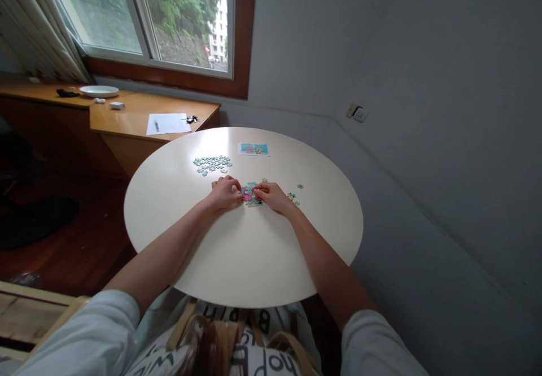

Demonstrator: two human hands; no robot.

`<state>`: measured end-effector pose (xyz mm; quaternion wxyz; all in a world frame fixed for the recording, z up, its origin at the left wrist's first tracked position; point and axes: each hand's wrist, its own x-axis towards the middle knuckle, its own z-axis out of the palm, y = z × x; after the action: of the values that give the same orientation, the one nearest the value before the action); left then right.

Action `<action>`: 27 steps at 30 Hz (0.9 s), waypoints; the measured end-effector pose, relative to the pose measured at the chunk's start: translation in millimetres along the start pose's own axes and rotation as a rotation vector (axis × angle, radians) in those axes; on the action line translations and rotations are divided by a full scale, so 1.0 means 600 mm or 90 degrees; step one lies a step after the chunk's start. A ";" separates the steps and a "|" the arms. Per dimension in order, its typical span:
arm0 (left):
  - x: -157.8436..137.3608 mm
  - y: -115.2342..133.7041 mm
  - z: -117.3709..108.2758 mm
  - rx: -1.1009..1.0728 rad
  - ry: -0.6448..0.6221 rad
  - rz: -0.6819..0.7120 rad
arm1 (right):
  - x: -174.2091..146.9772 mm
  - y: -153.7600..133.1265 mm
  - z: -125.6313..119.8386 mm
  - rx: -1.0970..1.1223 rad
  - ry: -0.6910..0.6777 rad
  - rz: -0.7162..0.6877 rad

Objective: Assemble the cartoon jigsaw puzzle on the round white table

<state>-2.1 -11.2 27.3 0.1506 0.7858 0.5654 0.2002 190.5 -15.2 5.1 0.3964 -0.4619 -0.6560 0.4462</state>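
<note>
A partly joined jigsaw puzzle (253, 201) in pink, teal and yellow lies flat on a round white table (249, 263). At its left edge, my left hand (226, 193) has its fingers curled and the tips closed on the puzzle's side. My right hand (273, 196) comes in from the right, thumb and fingers pinched on a small puzzle piece over the puzzle; the fingers mostly hide that piece. Loose coloured pieces (293, 198) lie just right of my right hand, with a single piece (300, 186) a bit farther off.
Many pale puzzle pieces (213, 164) are spread at the far left of the table. A picture card (253, 149) lies near the far edge. Beyond stands a wooden desk (135, 113) with a paper sheet (168, 123), keys (192, 119) and a white plate (99, 91). A wall rises at right.
</note>
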 end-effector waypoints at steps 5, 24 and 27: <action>-0.001 0.003 -0.003 0.015 -0.018 -0.010 | 0.000 0.000 -0.001 -0.008 -0.006 0.002; 0.005 -0.008 0.005 -0.084 0.098 0.035 | -0.001 0.000 -0.001 -0.018 -0.012 -0.001; 0.005 -0.007 0.009 -0.100 0.115 0.042 | -0.001 0.000 -0.002 -0.016 -0.014 0.000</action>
<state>-2.3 -7.4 21.2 0.1536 0.7688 0.5328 0.3185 191.7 -15.7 5.5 0.3835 -0.4621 -0.6660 0.4427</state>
